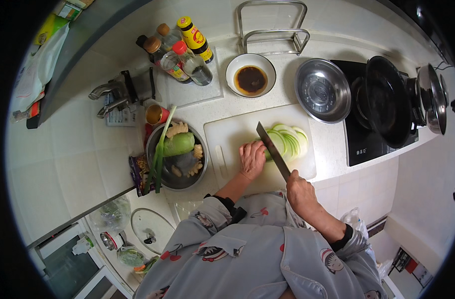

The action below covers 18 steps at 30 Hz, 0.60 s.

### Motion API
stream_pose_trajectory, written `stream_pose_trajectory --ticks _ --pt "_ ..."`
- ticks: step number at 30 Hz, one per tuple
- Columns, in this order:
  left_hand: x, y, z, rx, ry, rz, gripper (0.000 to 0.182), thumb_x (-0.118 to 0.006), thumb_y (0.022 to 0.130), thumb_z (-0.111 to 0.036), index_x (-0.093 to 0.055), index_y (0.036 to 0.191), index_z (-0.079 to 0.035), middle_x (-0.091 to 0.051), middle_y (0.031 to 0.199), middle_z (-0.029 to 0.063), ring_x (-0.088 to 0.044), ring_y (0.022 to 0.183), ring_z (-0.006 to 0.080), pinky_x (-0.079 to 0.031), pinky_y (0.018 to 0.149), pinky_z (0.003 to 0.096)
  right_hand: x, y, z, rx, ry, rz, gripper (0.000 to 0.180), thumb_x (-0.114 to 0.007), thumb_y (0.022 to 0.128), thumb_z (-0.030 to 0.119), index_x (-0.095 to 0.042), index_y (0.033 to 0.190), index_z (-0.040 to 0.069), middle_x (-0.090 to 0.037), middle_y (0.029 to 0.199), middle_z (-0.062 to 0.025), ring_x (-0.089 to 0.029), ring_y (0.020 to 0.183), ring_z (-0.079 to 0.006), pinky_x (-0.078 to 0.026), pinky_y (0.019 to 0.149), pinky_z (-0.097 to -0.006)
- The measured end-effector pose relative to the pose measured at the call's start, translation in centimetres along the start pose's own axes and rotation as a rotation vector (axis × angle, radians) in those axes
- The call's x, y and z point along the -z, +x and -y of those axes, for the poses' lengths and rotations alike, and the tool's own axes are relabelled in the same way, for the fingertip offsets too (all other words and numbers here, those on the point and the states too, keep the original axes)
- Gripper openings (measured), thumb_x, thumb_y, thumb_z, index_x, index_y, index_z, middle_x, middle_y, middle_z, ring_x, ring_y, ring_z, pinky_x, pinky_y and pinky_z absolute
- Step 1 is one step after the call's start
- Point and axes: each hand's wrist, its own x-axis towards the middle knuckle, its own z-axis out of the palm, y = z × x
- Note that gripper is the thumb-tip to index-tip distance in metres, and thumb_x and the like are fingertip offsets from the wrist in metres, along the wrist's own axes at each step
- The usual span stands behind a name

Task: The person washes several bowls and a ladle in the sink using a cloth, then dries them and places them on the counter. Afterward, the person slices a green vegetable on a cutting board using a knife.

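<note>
My right hand (pixel 302 192) grips the handle of a cleaver (pixel 274 151). Its broad blade stands on edge against a green-skinned vegetable (pixel 268 156) on the white cutting board (pixel 227 130). With curled fingers, my left hand (pixel 253 159) holds the uncut piece just left of the blade and covers most of it. On the blade's right side lies a fan of thin pale slices (pixel 291 140) with green rims, overlapping one another.
Left of the board, a metal basin (pixel 182 183) holds another green vegetable piece (pixel 179 144), ginger (pixel 177 129) and scallions (pixel 160 157). Behind stand a bowl of dark sauce (pixel 251 79) and several bottles (pixel 197 69). Rightward are a steel bowl (pixel 322 91) and a black pan (pixel 388 101) on an induction cooktop (pixel 356 149).
</note>
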Motion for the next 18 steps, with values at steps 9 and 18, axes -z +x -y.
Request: stream_pose_trajectory --ticks 9,18 --pt "0.0 0.5 0.0 -0.006 0.027 -0.036 0.036 -0.062 0.071 0.000 -0.053 0.105 -0.007 -0.055 0.112 0.0073 -0.051 0.102 0.0274 -0.034 0.090 0.0442 -1.2 2.8 -0.7 -0.015 0.026 0.039 0.010 -0.049 0.084 0.001 -0.043 0.091 -0.004 -0.062 0.070 -0.0247 -0.065 0.064 -0.0430 -0.054 0.057 -0.0483" --pt "0.0 0.7 -0.2 0.029 0.027 -0.013 0.037 -0.063 0.068 0.002 -0.053 0.102 -0.007 -0.056 0.109 0.0073 -0.052 0.096 0.0275 -0.034 0.089 0.0443 -8.3 6.1 -2.1 0.071 0.045 -0.153 0.009 -0.049 0.086 0.003 -0.043 0.090 -0.002 -0.063 0.068 -0.0224 -0.064 0.060 -0.0391 -0.053 0.053 -0.0456"
